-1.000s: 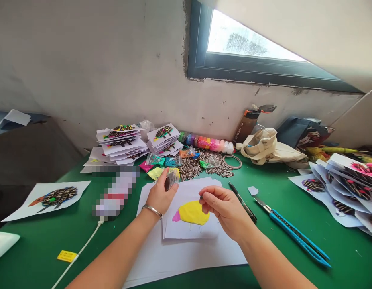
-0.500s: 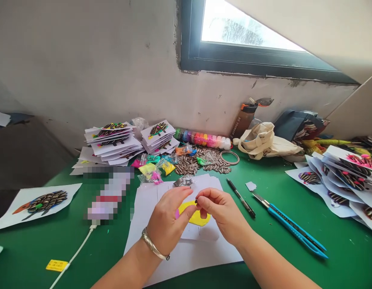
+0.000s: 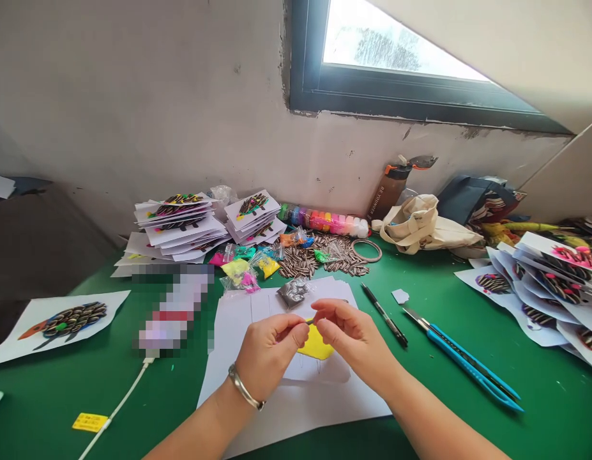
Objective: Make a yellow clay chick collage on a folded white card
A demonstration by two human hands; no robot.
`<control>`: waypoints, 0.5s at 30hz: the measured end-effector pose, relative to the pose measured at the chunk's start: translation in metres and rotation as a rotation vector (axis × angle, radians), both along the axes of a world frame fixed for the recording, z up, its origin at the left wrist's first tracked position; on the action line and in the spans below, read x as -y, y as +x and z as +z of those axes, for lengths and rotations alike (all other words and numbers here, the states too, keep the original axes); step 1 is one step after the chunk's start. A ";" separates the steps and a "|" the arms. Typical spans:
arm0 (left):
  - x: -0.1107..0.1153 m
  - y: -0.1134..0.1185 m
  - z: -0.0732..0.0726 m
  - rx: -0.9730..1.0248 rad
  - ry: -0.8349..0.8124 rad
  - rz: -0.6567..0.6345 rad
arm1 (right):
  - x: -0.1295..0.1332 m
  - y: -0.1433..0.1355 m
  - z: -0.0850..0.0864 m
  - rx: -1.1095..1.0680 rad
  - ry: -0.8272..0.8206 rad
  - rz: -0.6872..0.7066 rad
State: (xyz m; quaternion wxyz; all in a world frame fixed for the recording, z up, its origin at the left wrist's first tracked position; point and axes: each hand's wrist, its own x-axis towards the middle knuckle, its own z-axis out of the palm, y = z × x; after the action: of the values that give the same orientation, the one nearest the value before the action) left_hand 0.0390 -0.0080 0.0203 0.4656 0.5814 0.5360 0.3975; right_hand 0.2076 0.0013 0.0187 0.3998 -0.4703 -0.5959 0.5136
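My left hand (image 3: pixel 271 354), a silver bangle on its wrist, is closed in a pinch on a small dark piece of clay (image 3: pixel 310 321). Just to the right, my right hand (image 3: pixel 350 335) has its thumb and index finger parted, close to that piece. Below both hands lies a flat yellow clay shape (image 3: pixel 318 345) on a white sheet with pencil lines (image 3: pixel 310 374), partly covered by my fingers. A bag of black clay (image 3: pixel 294 292) rests on the paper just beyond my hands.
Small bags of coloured clay (image 3: pixel 238 271) and a heap of striped sunflower seeds (image 3: pixel 300 259) lie behind the paper. A black pen (image 3: pixel 384 314) and blue tweezers (image 3: pixel 468 361) are on the right. Stacks of seed pictures (image 3: pixel 181 233) stand at the back left.
The dark clay piece has passed from my right fingertips into my left hand's pinch. My left fingers have closed, while my right thumb and index finger have parted.
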 end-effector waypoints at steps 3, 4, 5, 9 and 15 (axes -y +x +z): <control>-0.002 -0.002 -0.001 0.131 -0.077 -0.026 | 0.001 0.000 0.001 0.033 0.087 0.055; -0.003 -0.002 -0.001 0.148 -0.087 -0.038 | 0.001 0.000 0.000 0.049 0.103 0.064; -0.003 -0.003 -0.001 0.157 -0.093 -0.051 | 0.001 -0.001 0.000 0.062 0.109 0.066; -0.002 -0.005 -0.002 0.161 -0.106 -0.120 | 0.001 -0.002 -0.002 0.097 0.096 0.059; -0.004 -0.004 -0.003 0.195 -0.123 -0.113 | 0.003 -0.001 -0.002 0.072 0.128 0.070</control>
State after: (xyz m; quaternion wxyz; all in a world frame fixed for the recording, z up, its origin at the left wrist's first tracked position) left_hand 0.0348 -0.0035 0.0177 0.5718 0.5397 0.4778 0.3916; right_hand 0.2069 -0.0018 0.0163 0.3894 -0.4408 -0.6574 0.4710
